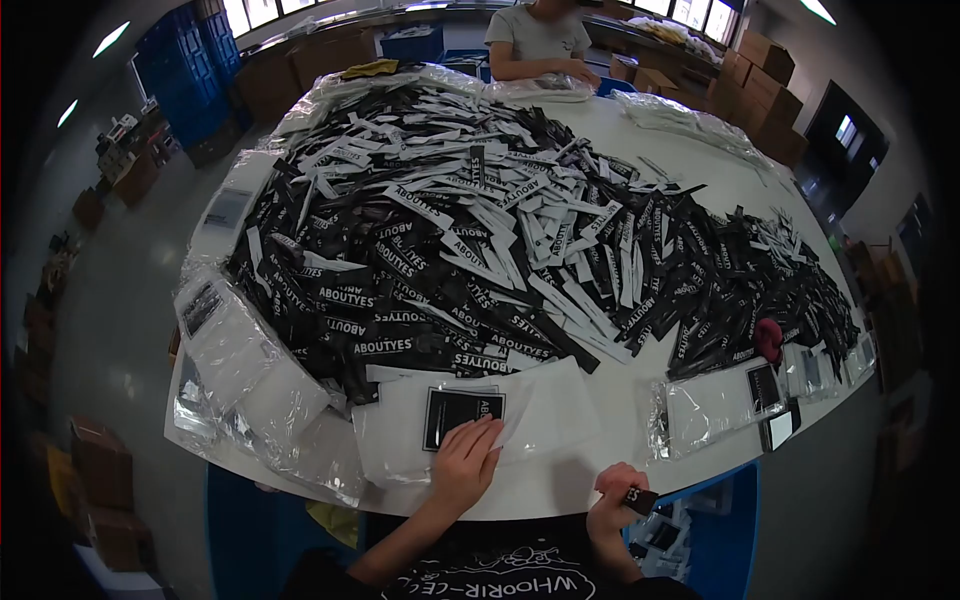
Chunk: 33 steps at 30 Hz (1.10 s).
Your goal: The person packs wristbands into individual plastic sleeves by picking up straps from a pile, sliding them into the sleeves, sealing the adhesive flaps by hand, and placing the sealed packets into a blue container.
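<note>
My left hand [468, 460] lies with its fingers stretched out on a clear plastic bag [545, 410] at the table's front edge. Beneath the fingertips is a black printed square [440, 418] with lettering beside it, partly covered by the hand. My right hand [612, 492] is closed round a black strip-shaped packet [641, 500], whose end with white letters sticks out to the right. Beyond both hands spreads a large heap of black and white "ABOUTYES" packets [385, 262].
More clear bags lie along the left edge [245, 350] and the right front [705, 405] of the white table [625, 395]. A dark red item [768, 340] rests on the right heap. Blue bins [270, 520] stand below. Another person [535, 45] works across the table.
</note>
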Each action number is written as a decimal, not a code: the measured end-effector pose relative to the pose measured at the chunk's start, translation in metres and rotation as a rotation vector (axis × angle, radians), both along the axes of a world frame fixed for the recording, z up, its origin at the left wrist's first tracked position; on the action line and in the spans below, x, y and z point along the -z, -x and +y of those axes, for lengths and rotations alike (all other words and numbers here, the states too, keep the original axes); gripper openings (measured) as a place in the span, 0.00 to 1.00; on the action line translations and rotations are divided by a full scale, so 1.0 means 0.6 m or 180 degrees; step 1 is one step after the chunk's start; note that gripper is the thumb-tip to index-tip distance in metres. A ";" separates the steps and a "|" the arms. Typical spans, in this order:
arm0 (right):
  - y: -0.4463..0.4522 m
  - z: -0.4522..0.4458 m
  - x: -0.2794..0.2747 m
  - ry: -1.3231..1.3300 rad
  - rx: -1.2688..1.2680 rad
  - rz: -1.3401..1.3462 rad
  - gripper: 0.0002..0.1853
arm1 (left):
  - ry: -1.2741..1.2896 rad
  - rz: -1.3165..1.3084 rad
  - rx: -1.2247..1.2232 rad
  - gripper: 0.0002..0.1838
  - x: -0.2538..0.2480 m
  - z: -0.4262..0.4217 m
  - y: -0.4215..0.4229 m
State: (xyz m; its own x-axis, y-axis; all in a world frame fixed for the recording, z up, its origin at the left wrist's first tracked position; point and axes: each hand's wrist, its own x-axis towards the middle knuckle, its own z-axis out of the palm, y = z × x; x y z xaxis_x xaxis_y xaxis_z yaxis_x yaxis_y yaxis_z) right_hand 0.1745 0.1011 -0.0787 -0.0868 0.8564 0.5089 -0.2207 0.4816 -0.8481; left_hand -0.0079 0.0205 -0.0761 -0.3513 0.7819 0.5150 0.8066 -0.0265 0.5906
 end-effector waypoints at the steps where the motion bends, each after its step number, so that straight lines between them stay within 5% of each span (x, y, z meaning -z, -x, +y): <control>1: 0.001 0.000 -0.004 -0.0034 0.0063 -0.0187 0.12 | 0.0011 -0.0017 0.0030 0.16 -0.001 0.001 0.002; 2: -0.006 0.004 0.010 0.0221 0.0059 -0.1145 0.12 | -0.0003 -0.0018 0.0063 0.16 -0.003 0.003 0.005; 3: -0.008 -0.003 0.014 0.0230 0.0068 -0.1131 0.12 | 0.0005 -0.0005 0.0074 0.16 -0.003 -0.001 0.006; 5: -0.004 0.002 0.009 0.1263 0.0157 -0.0351 0.09 | -0.0065 -0.0083 0.0035 0.17 -0.006 0.005 0.005; 7: -0.009 0.006 0.001 0.0551 0.0109 0.0039 0.08 | -0.0077 -0.0136 0.0012 0.17 -0.007 0.006 0.004; 11: -0.013 0.009 0.024 0.0323 0.0465 -0.1298 0.12 | -0.0129 -0.0291 -0.0083 0.17 -0.003 -0.003 0.003; 13: -0.024 0.005 0.029 0.0929 0.0011 -0.1816 0.14 | -0.0147 -0.0447 -0.0203 0.17 0.000 -0.002 -0.001; 15: -0.017 -0.001 0.021 0.1346 -0.0134 -0.1683 0.14 | -0.0042 -0.0967 -0.0423 0.17 0.001 -0.006 -0.004; 17: 0.001 -0.008 -0.006 0.1904 -0.0622 -0.0688 0.14 | -0.0055 -0.1100 -0.0386 0.18 -0.012 -0.003 -0.002; 21: 0.043 -0.018 -0.036 0.2107 -0.0966 -0.0044 0.11 | -0.0183 -0.0238 0.0054 0.21 -0.056 -0.021 -0.017; 25: 0.048 0.016 -0.041 0.1528 -0.0990 -0.1057 0.09 | 0.0097 0.0023 0.0340 0.22 -0.036 -0.035 -0.046; 27: 0.051 0.039 -0.081 0.1118 -0.1823 -0.1971 0.09 | 0.0228 -0.0022 0.0372 0.23 -0.037 -0.034 -0.043; 30: 0.044 0.029 -0.089 0.1270 -0.2089 -0.2043 0.08 | 0.0444 -0.0526 0.0638 0.24 -0.069 -0.040 -0.034; 33: 0.045 0.000 -0.064 0.1085 -0.2389 -0.2121 0.09 | 0.0819 -0.2395 0.0733 0.20 -0.071 -0.042 -0.030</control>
